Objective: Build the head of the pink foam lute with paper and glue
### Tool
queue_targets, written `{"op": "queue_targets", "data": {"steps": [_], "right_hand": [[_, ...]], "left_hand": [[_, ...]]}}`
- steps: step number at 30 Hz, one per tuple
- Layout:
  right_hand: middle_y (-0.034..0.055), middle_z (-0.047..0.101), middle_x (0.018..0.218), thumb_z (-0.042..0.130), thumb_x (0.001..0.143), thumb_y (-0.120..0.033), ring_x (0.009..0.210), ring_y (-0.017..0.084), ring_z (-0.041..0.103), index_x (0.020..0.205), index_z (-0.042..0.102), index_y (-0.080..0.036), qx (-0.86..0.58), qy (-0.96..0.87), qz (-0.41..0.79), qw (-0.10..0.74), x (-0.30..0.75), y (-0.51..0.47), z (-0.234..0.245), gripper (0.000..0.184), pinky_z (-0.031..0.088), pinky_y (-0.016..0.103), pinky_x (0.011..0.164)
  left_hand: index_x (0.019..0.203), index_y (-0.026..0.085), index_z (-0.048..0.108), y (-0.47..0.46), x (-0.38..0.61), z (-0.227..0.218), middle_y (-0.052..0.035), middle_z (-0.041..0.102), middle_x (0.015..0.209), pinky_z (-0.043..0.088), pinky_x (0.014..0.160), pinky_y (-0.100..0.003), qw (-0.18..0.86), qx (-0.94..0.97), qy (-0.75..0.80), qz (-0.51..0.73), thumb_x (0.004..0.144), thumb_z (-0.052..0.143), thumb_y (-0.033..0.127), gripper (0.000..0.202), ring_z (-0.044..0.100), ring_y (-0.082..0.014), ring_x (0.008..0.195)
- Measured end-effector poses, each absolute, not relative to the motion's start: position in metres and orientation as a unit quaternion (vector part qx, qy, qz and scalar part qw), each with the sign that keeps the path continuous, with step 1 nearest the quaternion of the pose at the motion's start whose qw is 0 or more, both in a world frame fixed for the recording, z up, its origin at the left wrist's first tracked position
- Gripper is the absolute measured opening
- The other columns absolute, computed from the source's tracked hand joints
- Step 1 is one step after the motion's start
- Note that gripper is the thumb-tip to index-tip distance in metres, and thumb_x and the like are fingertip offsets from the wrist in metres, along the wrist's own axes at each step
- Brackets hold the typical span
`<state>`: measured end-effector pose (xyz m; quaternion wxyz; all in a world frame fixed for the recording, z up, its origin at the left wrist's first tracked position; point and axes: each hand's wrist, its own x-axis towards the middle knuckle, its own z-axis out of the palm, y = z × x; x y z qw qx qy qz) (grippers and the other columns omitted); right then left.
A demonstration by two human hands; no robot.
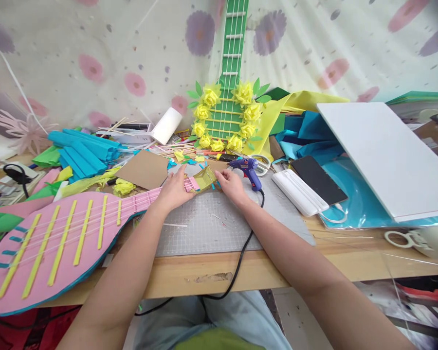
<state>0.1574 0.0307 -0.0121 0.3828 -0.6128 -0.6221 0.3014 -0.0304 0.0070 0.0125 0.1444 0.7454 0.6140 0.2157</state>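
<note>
A pink paper model lute (63,243) with yellow strips and white strings lies slanted at the left, its neck running toward the middle. Near the top of that neck my left hand (175,188) is closed around it. Beyond the fingers, an olive-gold piece (205,179) sits at the neck's end. My right hand (230,185) pinches the right edge of this piece between thumb and fingers. Just behind the right hand, a blue glue gun (248,171) lies on its side, its black cord trailing toward me over the table edge.
A grey cutting mat (211,231) lies under the hands, with scissors (263,165) behind. A green lute model with yellow flowers (224,114) stands at the back. To the right are a white power bank (300,192), black phone (319,180) and white board (383,155); blue crepe paper (82,153) lies left.
</note>
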Motion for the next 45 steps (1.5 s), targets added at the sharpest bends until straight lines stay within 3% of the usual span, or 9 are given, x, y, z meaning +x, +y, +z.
{"op": "queue_targets", "data": {"steps": [4, 10, 15, 19, 21, 25, 28, 33, 45], "right_hand": [[-0.0020, 0.050, 0.056, 0.044, 0.079, -0.046, 0.054, 0.012, 0.044, 0.063, 0.049, -0.019, -0.614, -0.622, 0.304, 0.379, 0.157, 0.031, -0.013, 0.032, 0.026, 0.024, 0.051], [-0.0021, 0.049, 0.056, 0.043, 0.079, -0.046, 0.054, 0.012, 0.044, 0.065, 0.048, -0.020, -0.606, -0.620, 0.313, 0.388, 0.157, 0.030, -0.015, 0.030, 0.027, 0.024, 0.052], [-0.0031, 0.052, 0.058, 0.044, 0.080, -0.042, 0.058, 0.015, 0.050, 0.085, 0.045, -0.020, -0.617, -0.588, 0.321, 0.412, 0.157, 0.030, -0.010, 0.022, 0.031, 0.024, 0.055], [0.0030, 0.060, 0.075, 0.034, 0.085, -0.029, 0.070, 0.016, 0.056, 0.096, 0.043, -0.019, -0.633, -0.597, 0.261, 0.418, 0.155, 0.019, 0.005, 0.018, 0.035, 0.025, 0.061], [0.0040, 0.062, 0.081, 0.034, 0.086, -0.025, 0.072, 0.016, 0.057, 0.096, 0.046, -0.019, -0.612, -0.650, 0.245, 0.378, 0.151, 0.008, 0.015, 0.017, 0.036, 0.025, 0.063], [0.0004, 0.065, 0.069, 0.040, 0.085, -0.018, 0.060, 0.012, 0.057, 0.090, 0.052, -0.019, -0.544, -0.760, 0.294, 0.202, 0.140, -0.013, 0.027, 0.013, 0.036, 0.022, 0.062], [0.0049, 0.067, 0.075, 0.041, 0.085, -0.018, 0.065, 0.014, 0.059, 0.090, 0.055, -0.017, -0.551, -0.787, 0.247, 0.127, 0.133, -0.019, 0.023, 0.015, 0.037, 0.023, 0.064], [0.0097, 0.069, 0.086, 0.036, 0.088, -0.022, 0.075, 0.018, 0.063, 0.100, 0.056, -0.015, -0.579, -0.787, 0.186, 0.107, 0.125, -0.014, 0.008, 0.024, 0.039, 0.025, 0.065], [0.0093, 0.069, 0.094, 0.034, 0.089, -0.025, 0.084, 0.022, 0.065, 0.101, 0.056, -0.019, -0.590, -0.790, 0.135, 0.099, 0.113, -0.007, -0.007, 0.026, 0.043, 0.029, 0.068]], "left_hand": [[0.139, 0.015, 0.022, 0.005, -0.028, 0.017, -0.0104, 0.060, 0.114, 0.033, 0.102, -0.045, 0.137, 0.763, 0.603, 0.188, 0.063, 0.066, 0.023, 0.089, 0.047, -0.0295, 0.117], [0.138, 0.018, 0.023, 0.006, -0.028, 0.016, -0.0131, 0.053, 0.124, 0.040, 0.094, -0.044, 0.137, 0.743, 0.626, 0.190, 0.061, 0.072, 0.028, 0.092, 0.046, -0.0306, 0.118], [0.136, 0.016, 0.026, 0.008, -0.028, 0.012, -0.0134, 0.056, 0.119, 0.043, 0.090, -0.042, 0.147, 0.721, 0.648, 0.198, 0.060, 0.072, 0.030, 0.090, 0.051, -0.0291, 0.112], [0.134, 0.016, 0.026, 0.008, -0.029, 0.013, -0.0133, 0.058, 0.118, 0.043, 0.090, -0.041, 0.155, 0.711, 0.655, 0.204, 0.059, 0.072, 0.031, 0.089, 0.053, -0.0292, 0.111], [0.134, 0.015, 0.027, 0.008, -0.029, 0.014, -0.0136, 0.058, 0.117, 0.043, 0.089, -0.041, 0.158, 0.709, 0.656, 0.203, 0.059, 0.072, 0.032, 0.089, 0.053, -0.0295, 0.111], [0.133, 0.016, 0.028, 0.009, -0.028, 0.015, -0.0150, 0.057, 0.118, 0.044, 0.089, -0.040, 0.161, 0.705, 0.661, 0.199, 0.059, 0.074, 0.035, 0.089, 0.054, -0.0297, 0.111], [0.132, 0.016, 0.028, 0.009, -0.029, 0.016, -0.0166, 0.055, 0.121, 0.043, 0.090, -0.040, 0.158, 0.702, 0.666, 0.199, 0.058, 0.075, 0.034, 0.090, 0.053, -0.0305, 0.112], [0.133, 0.016, 0.028, 0.011, -0.034, 0.017, -0.0161, 0.056, 0.120, 0.044, 0.089, -0.041, 0.161, 0.685, 0.680, 0.208, 0.059, 0.074, 0.033, 0.089, 0.054, -0.0304, 0.110], [0.130, 0.016, 0.030, 0.016, -0.038, 0.012, -0.0149, 0.056, 0.117, 0.044, 0.091, -0.041, 0.153, 0.673, 0.692, 0.209, 0.057, 0.075, 0.033, 0.087, 0.055, -0.0304, 0.110]]}}
